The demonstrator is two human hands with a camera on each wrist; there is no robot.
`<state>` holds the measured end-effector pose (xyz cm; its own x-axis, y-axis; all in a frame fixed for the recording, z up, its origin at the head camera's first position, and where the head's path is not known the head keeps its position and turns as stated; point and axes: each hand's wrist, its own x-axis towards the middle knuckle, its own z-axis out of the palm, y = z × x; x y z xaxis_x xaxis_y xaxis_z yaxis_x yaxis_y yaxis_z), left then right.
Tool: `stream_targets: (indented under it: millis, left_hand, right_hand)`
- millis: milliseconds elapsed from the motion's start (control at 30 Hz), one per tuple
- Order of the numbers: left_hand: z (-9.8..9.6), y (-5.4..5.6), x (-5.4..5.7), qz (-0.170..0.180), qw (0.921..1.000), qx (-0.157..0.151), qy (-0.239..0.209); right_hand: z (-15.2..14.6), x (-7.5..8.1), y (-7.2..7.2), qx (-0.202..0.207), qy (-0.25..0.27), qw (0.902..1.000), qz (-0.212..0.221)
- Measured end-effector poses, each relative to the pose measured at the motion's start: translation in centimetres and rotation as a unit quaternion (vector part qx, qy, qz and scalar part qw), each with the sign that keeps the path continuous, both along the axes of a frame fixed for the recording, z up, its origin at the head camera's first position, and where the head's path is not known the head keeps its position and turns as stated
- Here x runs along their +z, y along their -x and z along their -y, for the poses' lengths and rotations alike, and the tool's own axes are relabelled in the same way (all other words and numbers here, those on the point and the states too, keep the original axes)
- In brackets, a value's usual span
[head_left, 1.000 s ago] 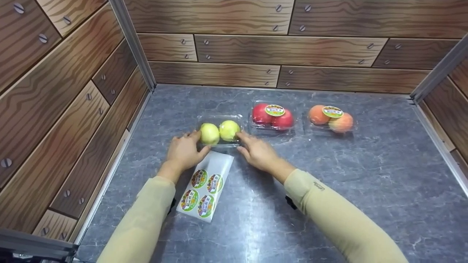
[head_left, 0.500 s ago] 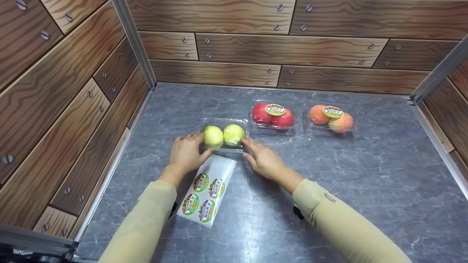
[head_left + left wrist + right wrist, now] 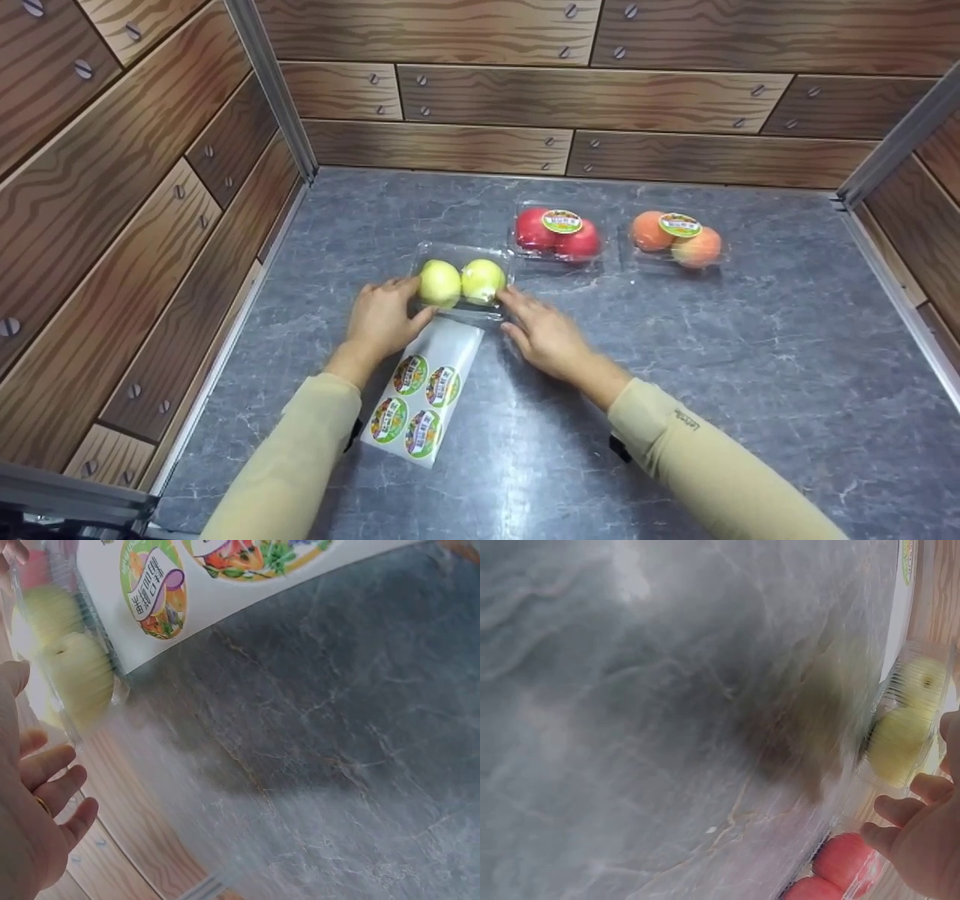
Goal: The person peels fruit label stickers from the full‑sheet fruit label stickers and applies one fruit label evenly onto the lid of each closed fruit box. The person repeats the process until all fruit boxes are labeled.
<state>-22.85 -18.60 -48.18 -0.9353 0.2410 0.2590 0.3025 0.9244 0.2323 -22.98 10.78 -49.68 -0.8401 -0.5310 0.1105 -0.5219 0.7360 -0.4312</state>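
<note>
A clear plastic clamshell box (image 3: pixel 472 315) holding two yellow-green apples (image 3: pixel 439 285) sits on the grey marbled table. My left hand (image 3: pixel 381 319) touches the box's left side, its thumb at the near left corner. On the opposite side, my right hand (image 3: pixel 546 334) has its fingers along the box's right edge, thumb near the front. Both hands' fingers look relaxed, slightly bent. In the left wrist view the loose fingers (image 3: pixel 56 787) lie beside the box. Just in front lies a white sheet (image 3: pixel 450 337) with several round fruit stickers (image 3: pixel 388 420), its far end right at the box.
To the right, a clear box with two red apples (image 3: pixel 535 229) bears an oval sticker (image 3: pixel 562 221). Farther right is another stickered box with two orange-coloured fruits (image 3: pixel 696 246). Wood-patterned panels (image 3: pixel 480 146) wall the table at the back and both sides.
The box of yellow-green apples has shifted right and nearer, with both hands keeping to its sides. The sticker sheet has slid slightly nearer. The other two boxes have stayed put.
</note>
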Motion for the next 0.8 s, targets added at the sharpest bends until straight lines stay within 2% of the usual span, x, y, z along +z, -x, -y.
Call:
stream_targets:
  millis: [200,467,567,800]
  left_hand:
    - [-0.3,-0.6,-0.1,-0.018,0.9996,-0.017,-0.014]
    - [-1.5,-1.2,-0.5,-0.057,0.9974,-0.037,-0.023]
    - [-2.1,-1.4,-0.6,-0.071,0.996,-0.048,-0.027]
    - [-3.9,-1.3,-0.5,-0.075,0.9945,-0.071,-0.015]
  right_hand:
    - [-0.9,-0.1,-1.2,0.007,0.002,0.9997,-0.022]
    - [-2.2,-0.2,-2.3,-0.003,0.001,0.9999,-0.014]
    - [-2.9,-0.3,-2.6,-0.011,0.007,0.9998,-0.018]
    - [-4.4,-0.6,-2.9,-0.042,0.026,0.9983,-0.031]
